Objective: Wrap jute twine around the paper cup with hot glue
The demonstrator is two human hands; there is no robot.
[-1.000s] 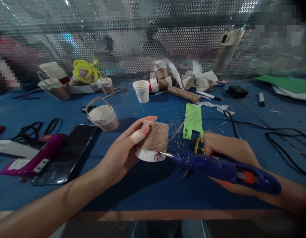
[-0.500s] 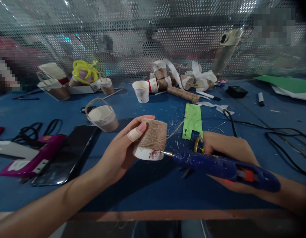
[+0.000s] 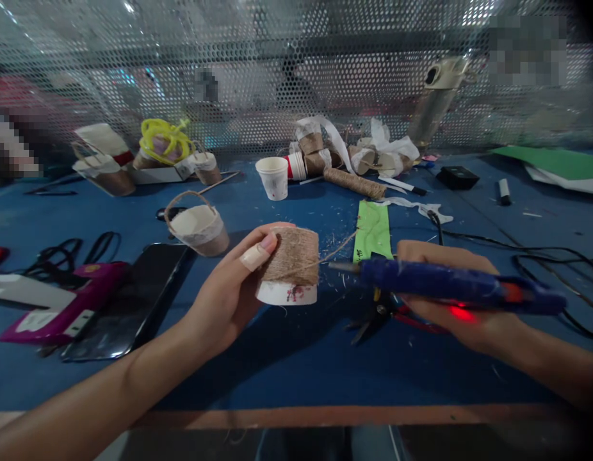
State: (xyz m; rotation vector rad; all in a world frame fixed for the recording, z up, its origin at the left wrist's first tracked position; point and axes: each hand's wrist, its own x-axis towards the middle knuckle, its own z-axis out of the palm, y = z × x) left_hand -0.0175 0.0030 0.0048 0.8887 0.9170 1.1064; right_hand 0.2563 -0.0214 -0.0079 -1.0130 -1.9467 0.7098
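A paper cup (image 3: 291, 262), wound with jute twine over most of its wall, is gripped upside down in my left hand (image 3: 224, 288). A white band with a red print shows near its rim. Tape wraps my left thumb. From the cup a strand of twine (image 3: 339, 248) stretches right toward a green card (image 3: 373, 227). My right hand (image 3: 445, 282) is wrapped round a blue glue gun (image 3: 431, 282) with a red light glowing on it. The nozzle points at the cup, a short gap away. Below the gun lie pliers (image 3: 383, 310) with red handles.
A finished small basket (image 3: 200, 227), a phone (image 3: 133, 301) and a purple device (image 3: 75, 301) sit on the left. A white cup (image 3: 273, 178), a twine roll (image 3: 354, 183) and wrapped cups stand behind. Black cable (image 3: 508, 243) runs across the right. A perforated metal screen (image 3: 258, 83) closes the back.
The glue gun has drawn back from the cup's lower wall, moving up and right, which uncovers the pliers. My left hand and the cup have shifted slightly left.
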